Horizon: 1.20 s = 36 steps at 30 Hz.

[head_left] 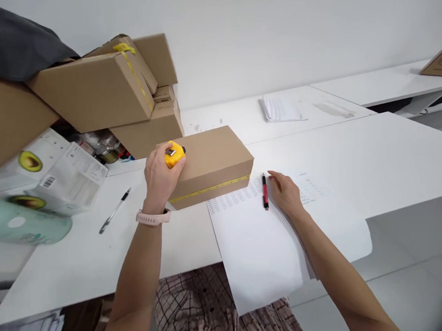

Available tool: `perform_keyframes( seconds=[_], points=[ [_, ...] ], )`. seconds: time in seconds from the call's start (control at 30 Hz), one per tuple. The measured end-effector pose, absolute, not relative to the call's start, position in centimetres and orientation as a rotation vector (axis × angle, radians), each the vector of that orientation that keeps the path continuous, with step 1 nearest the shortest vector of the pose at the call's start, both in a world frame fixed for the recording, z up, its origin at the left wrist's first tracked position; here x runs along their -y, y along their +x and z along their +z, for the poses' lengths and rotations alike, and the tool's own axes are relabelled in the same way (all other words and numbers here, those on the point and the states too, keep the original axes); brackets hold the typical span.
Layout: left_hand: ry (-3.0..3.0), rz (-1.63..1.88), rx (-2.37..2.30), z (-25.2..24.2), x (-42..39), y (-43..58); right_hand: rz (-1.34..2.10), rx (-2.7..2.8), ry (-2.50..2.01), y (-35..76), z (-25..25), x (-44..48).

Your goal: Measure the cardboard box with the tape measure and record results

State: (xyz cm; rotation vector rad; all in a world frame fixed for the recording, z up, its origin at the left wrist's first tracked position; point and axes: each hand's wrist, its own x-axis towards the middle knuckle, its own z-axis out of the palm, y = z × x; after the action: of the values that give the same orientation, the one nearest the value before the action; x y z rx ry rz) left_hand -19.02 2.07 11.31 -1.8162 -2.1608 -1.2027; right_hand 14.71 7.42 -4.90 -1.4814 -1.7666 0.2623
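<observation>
Black pen (115,211): lying on the counter (86,257), well left of the box (217,157).
Left grip (160,174): clenching the yellow tape measure (174,154) against the box's left end.
Tape blade (212,187): running along the box's long axis, across its near face.
Box: sitting shut, contents hidden.
Red pen (265,191): lying just right of the box, on the sheet (256,248).
Right grip (285,192): resting released beside the red pen, fingertips touching the sheet.

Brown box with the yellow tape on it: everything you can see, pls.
The cardboard box is plain brown, closed, oblong, lying flat and skewed on the white table, beside a printed sheet. No label shows. A yellow tape blade runs along its front face near the bottom edge. The left hand holds a yellow tape measure against its left end.
</observation>
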Motion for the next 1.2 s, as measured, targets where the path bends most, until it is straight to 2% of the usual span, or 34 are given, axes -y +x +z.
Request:
perform_keyframes(
  seconds=[0.13, 0.2, 0.27, 0.33, 0.4, 0.47, 0.6, 0.73, 0.83, 0.97, 1.1, 1.2],
  points=[
    [-1.840, -1.642, 1.989, 12.2, 1.5, -18.1, 0.124, 1.462, -1.299, 13.6, -0.9, -5.1],
    [-2.079, -1.857, 1.952, 12.3, 5.1, -16.9, 0.167, 1.398, -1.201, 12.2, 2.5, -2.3],
    [-2.423, -1.957, 2.024, 11.6, 9.2, -15.3, 0.534, 1.515, -1.126, 10.4, 5.5, 1.3],
    [-2.688, -1.914, 2.216, 9.8, 12.9, -13.8, 1.011, 1.720, -0.914, 8.5, 7.3, 4.9],
    [-2.677, -2.022, 2.389, 7.1, 16.0, -12.6, 1.369, 1.838, -0.808, 6.9, 7.0, 8.3],
    [-2.512, -2.166, 2.577, 4.1, 18.6, -12.0, 1.473, 1.773, -0.913, 5.7, 4.9, 11.2],
    [-2.367, -1.941, 2.917, 0.2, 22.7, -12.2, 1.470, 1.736, -1.131, 4.5, 0.0, 16.1],
    [-2.447, -1.826, 2.965, 0.9, 24.7, -13.1, 1.424, 1.787, -1.149, 4.5, -0.9, 18.8],
    [-2.519, -2.042, 2.789, 2.8, 24.2, -13.9, 1.381, 1.709, -1.124, 6.2, 0.5, 18.2],
    [-2.328, -2.333, 2.536, 5.9, 21.9, -16.7, 1.366, 1.504, -1.092, 11.0, 3.3, 13.3],
    [-2.081, -2.335, 2.388, 10.1, 19.0, -21.7, 1.076, 1.306, -1.009, 14.7, 7.4, 4.5],
    [-1.948, -2.311, 2.337, 13.1, 16.0, -25.5, 1.050, 1.301, -0.938, 13.6, 10.2, -2.7]
  ],
)
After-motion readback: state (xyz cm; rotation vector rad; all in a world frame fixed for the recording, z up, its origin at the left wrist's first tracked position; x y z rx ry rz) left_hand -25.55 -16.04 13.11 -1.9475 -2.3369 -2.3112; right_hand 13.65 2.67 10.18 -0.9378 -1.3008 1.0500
